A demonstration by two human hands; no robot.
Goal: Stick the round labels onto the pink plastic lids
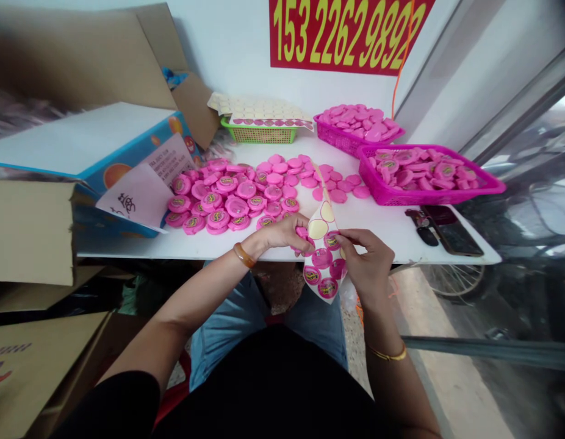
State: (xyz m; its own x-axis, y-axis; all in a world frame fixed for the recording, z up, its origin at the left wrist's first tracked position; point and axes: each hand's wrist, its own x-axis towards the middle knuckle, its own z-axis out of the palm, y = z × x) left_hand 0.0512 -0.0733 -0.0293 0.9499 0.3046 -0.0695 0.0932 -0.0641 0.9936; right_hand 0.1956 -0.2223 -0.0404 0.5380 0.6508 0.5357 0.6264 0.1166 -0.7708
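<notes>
My left hand [282,235] is closed around a pink round case [303,239] at the table's front edge, its thumb beside the sticker sheet. The sticker sheet [321,277] hangs bent over that edge, with round pink stickers low down and bare cream circles higher up. The fingers of my right hand [369,259] pinch the sheet's right side at a pink sticker; whether that sticker is lifted I cannot tell. Beyond my left hand lies a heap of pink round cases [237,207], many with a label on top. Plain-topped pink cases [337,195] lie loose farther right.
Two magenta baskets [401,196] of pink cases stand at the right. A green basket [262,134] at the back carries sticker sheets [259,108]. Phone [451,230] and keys [424,227] lie front right. An open blue carton [140,149] borders the left side.
</notes>
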